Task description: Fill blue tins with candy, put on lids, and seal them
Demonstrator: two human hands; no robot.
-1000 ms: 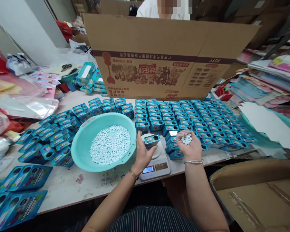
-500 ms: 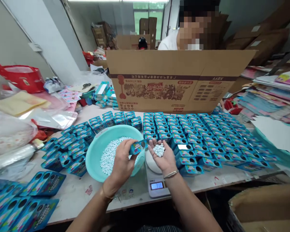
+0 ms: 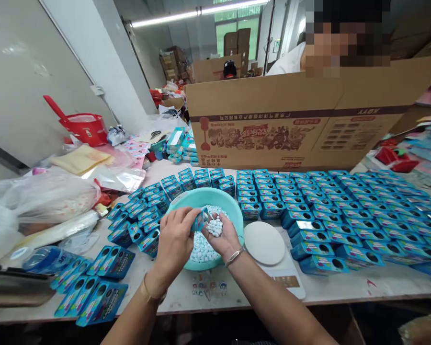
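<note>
My left hand grips a small blue printed box, tilted over the aqua basin. My right hand is cupped palm up beside it, cradling a heap of small pale-blue tablets. The box's mouth meets the fingers of the right hand, where a few tablets lie between them. Beneath both hands, the basin holds many more loose tablets. Just right of the basin stands a white kitchen scale with its round pan bare.
Rows of upright blue boxes fill the right of the table, with more boxes left of the basin. A large carton stands behind them, and a person is beyond it. Plastic bags and a bottle lie left.
Both hands have moved from above the scale to over the basin, the tablets still in the right palm. The box has tipped toward that palm. The camera view has shifted left.
</note>
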